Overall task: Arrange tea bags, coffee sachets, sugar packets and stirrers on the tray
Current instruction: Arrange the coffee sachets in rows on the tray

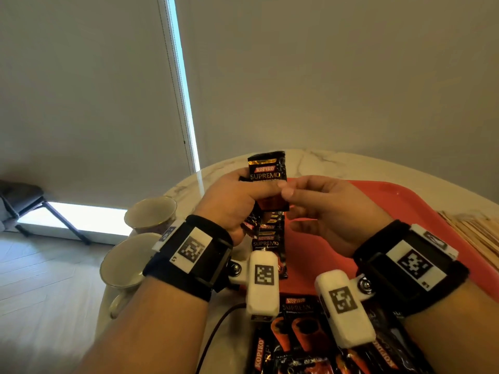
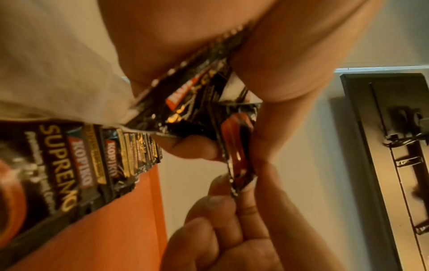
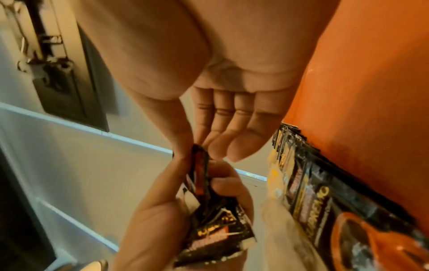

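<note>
Step in hand: coffee sachets, being dealt one at a time from a held bundle.
Left hand (image 1: 237, 201): clenched round a small bundle of black coffee sachets (image 1: 266, 174), held upright above the red tray (image 1: 405, 201).
Right hand (image 1: 324, 209): thumb and forefinger pinching the front sachet's edge; other fingers relaxed.
Row of sachets (image 1: 267, 247): laid overlapping on the tray's left side.
More sachets (image 1: 297, 333): on the table (image 1: 324, 160), nearest the person.
Wooden stirrers (image 1: 475, 233): right of the tray.
Next move, by judgement: draw the pinched sachet free and lay it onto the row.
</note>
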The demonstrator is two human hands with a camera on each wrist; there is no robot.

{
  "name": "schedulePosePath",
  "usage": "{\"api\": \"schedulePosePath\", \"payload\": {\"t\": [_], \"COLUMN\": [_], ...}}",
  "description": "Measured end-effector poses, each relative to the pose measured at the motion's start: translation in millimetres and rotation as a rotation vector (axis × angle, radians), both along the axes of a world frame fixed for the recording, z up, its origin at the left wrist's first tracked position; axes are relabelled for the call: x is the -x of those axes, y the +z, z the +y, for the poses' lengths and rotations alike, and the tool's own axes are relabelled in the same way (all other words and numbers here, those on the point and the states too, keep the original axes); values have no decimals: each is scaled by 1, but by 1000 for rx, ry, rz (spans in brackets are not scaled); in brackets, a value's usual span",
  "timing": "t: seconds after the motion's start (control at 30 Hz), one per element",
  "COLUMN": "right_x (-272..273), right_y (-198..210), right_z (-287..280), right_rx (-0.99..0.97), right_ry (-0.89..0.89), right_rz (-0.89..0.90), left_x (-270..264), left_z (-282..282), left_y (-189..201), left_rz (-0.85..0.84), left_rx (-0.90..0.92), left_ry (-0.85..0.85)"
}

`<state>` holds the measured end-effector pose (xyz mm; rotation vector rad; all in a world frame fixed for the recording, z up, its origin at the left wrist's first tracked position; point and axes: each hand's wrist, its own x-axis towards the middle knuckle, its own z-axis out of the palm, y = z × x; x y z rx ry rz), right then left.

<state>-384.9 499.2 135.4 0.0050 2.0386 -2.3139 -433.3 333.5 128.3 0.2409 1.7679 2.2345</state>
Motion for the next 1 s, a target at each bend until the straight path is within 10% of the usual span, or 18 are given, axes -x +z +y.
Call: {"api": "schedulePosePath", "payload": {"t": [0.47,1.0], "right_x": [3,-16], "right_y": [6,-24], "right_z": [4,2], "right_rx": [-92,-301], "right_ry": [-79,-18], "right_rz": [30,-366], "left_x": [0,8], "left_z": [3,-18], "left_y": [1,16], "left_rz": [-56,-140], "left_rx": [21,-270], "left_ry": [51,247]}}
